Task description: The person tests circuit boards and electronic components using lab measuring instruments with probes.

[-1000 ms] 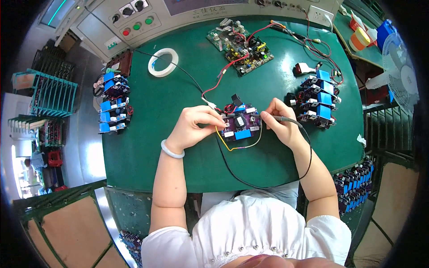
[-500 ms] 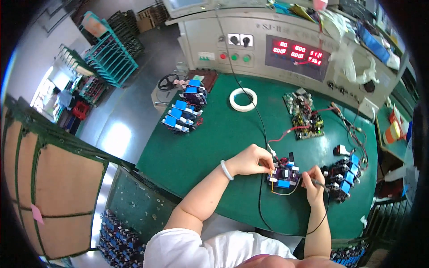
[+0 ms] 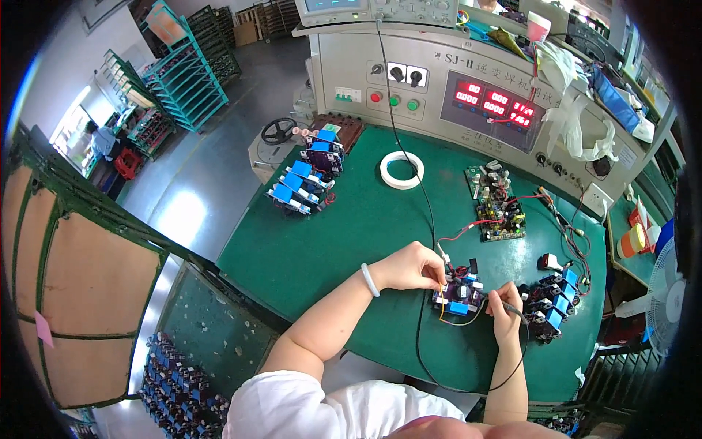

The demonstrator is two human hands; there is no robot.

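A small purple circuit board with blue parts [image 3: 458, 295] lies on the green table [image 3: 344, 241] in front of me. My left hand [image 3: 411, 266], with a pale bangle on the wrist, pinches a white connector on a red wire at the board's left edge. My right hand [image 3: 504, 313] grips a black probe with a black cable [image 3: 468, 380] at the board's right edge. A yellow wire loops under the board.
More blue-and-purple boards stand in rows at the table's left [image 3: 306, 179] and right [image 3: 550, 301]. A white tape ring [image 3: 401, 169], a green circuit board [image 3: 497, 206] and a grey test console with red displays [image 3: 468, 80] lie farther back. Green racks [image 3: 183, 69] stand on the floor at left.
The view has swung to the left and tilted, showing more floor and racks. Both hands stay on the small board with little change in grip.
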